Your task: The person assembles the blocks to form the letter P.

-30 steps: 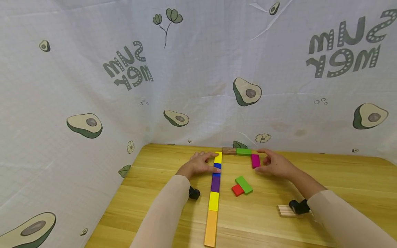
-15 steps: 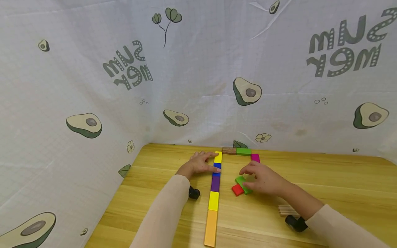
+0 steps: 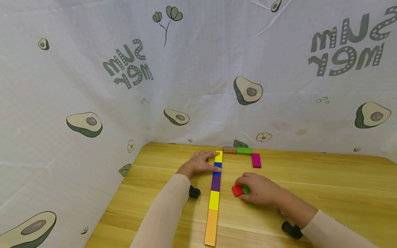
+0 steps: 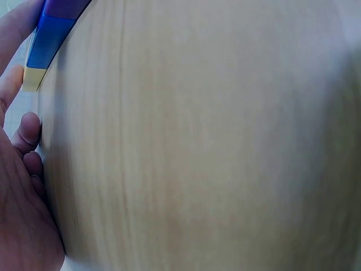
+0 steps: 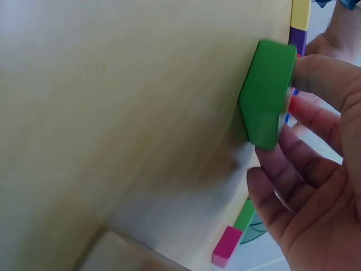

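My left hand (image 3: 201, 162) rests beside the upper end of a row of flat blocks. Its index finger touches the end yellow block (image 3: 219, 156) and its thumb the blue block (image 3: 217, 165). Fingers and thumb are spread, not curled round either. Farther right, my right hand (image 3: 258, 188) grips a green block (image 5: 268, 93) between thumb and fingers. In the head view that block is mostly hidden by the hand. A red block (image 3: 237, 190) lies right at the fingertips, against the green one.
The row continues toward me with purple (image 3: 215, 183), yellow (image 3: 214, 200) and orange (image 3: 211, 227) blocks. At the back are a brown block (image 3: 230, 150), a green block (image 3: 244, 151) and a magenta block (image 3: 256, 160). A printed cloth (image 3: 198, 69) hangs behind the table.
My right hand has left the magenta block, moved toward me and left, and taken hold of the green block by the red one. The left hand has stayed in place.
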Demonstrator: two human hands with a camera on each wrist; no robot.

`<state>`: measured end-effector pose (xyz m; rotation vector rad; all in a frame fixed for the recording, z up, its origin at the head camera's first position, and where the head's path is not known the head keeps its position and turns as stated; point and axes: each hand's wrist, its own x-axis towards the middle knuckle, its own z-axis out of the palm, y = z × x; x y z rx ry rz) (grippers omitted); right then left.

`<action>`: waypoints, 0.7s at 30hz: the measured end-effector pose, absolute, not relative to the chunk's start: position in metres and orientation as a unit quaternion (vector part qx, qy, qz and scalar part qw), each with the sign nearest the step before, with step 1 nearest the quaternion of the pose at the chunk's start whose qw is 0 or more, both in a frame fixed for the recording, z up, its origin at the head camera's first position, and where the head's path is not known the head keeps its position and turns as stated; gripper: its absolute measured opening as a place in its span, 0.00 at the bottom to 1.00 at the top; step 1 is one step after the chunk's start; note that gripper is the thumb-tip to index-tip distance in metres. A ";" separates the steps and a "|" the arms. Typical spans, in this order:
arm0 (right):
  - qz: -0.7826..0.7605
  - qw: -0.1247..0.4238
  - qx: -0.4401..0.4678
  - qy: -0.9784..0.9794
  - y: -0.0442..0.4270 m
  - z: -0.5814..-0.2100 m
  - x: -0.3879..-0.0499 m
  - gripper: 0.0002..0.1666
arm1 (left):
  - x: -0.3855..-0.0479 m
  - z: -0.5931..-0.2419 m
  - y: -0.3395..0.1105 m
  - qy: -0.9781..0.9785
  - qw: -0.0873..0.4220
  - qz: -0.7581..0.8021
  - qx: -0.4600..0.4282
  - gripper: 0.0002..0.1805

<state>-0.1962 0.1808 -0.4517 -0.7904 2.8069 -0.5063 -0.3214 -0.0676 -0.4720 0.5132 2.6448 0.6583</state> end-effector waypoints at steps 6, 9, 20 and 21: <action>-0.212 0.122 -0.235 0.941 0.177 -0.451 -0.193 0.22 | -0.321 -0.472 -0.068 0.938 0.182 0.234 0.181 0.44; -0.227 0.123 -0.222 0.940 0.177 -0.452 -0.194 0.19 | -0.321 -0.473 -0.068 0.938 0.181 0.234 0.181 0.44; -0.233 0.107 -0.227 0.939 0.173 -0.453 -0.202 0.14 | -0.323 -0.474 -0.068 0.936 0.184 0.238 0.184 0.43; -0.238 0.107 -0.220 0.940 0.171 -0.453 -0.204 0.15 | -0.323 -0.474 -0.069 0.936 0.184 0.238 0.184 0.43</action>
